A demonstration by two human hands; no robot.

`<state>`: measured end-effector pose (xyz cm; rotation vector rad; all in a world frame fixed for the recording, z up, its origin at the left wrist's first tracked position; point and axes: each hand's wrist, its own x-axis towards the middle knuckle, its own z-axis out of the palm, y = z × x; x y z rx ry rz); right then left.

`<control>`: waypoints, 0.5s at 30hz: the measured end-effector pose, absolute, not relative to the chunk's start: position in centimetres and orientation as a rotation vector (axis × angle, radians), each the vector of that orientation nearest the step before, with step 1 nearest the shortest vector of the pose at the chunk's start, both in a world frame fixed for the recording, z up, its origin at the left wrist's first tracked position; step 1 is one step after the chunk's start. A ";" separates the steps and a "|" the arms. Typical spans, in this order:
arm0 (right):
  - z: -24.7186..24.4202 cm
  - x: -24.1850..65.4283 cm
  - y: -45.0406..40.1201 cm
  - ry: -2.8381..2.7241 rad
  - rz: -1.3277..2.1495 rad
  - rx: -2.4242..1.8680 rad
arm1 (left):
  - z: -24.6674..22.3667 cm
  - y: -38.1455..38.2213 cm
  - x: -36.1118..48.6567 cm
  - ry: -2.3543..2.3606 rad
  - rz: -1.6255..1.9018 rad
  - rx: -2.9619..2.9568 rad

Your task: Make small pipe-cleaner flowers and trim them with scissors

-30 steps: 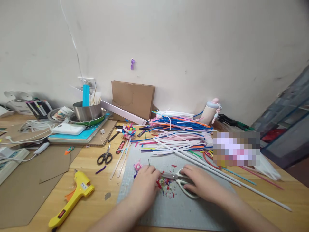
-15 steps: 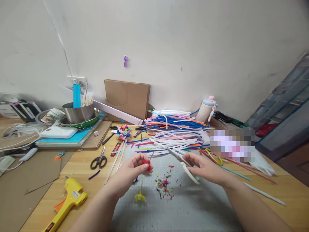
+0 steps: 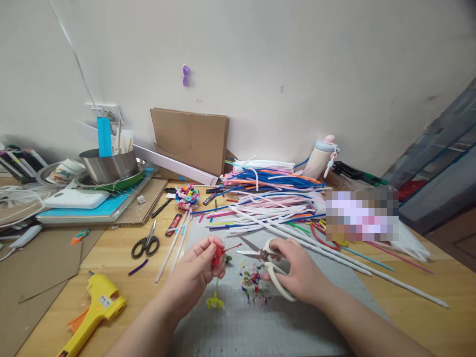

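My left hand (image 3: 208, 260) pinches a small red fuzzy piece (image 3: 216, 254), whose thin red stem points right. In my right hand (image 3: 295, 265) are white-handled scissors (image 3: 265, 255), their blades spread apart and pointing left, near the tip of the stem. A yellow fuzzy flower shape (image 3: 214, 301) is on the grey mat (image 3: 297, 327) below my left hand. Small multicoloured clippings (image 3: 255, 283) lie on the mat between my hands.
Pipe cleaners (image 3: 267, 198) are heaped behind the mat. Black scissors (image 3: 146, 244) and a yellow glue gun (image 3: 100, 307) are at the left. A colourful ball (image 3: 187, 197), cardboard (image 3: 189, 141) and a bottle (image 3: 320, 157) stand farther back.
The scissors have opened and swung to point left, closer to the red piece. The red stem has tilted from upright to pointing right. The view has shifted slightly.
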<state>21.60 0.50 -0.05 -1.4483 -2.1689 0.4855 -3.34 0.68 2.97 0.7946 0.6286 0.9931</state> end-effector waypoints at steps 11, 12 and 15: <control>0.9 21.4 -0.1 -2.290 0.357 -1.363 | 2.9 0.5 -3.2 0.597 0.969 0.816; 0.9 21.3 -0.1 -2.302 0.358 -1.356 | 2.9 0.5 -3.2 0.598 0.967 0.823; 1.0 21.2 -0.2 -2.329 0.368 -1.345 | 2.8 0.6 -3.2 0.591 0.966 0.844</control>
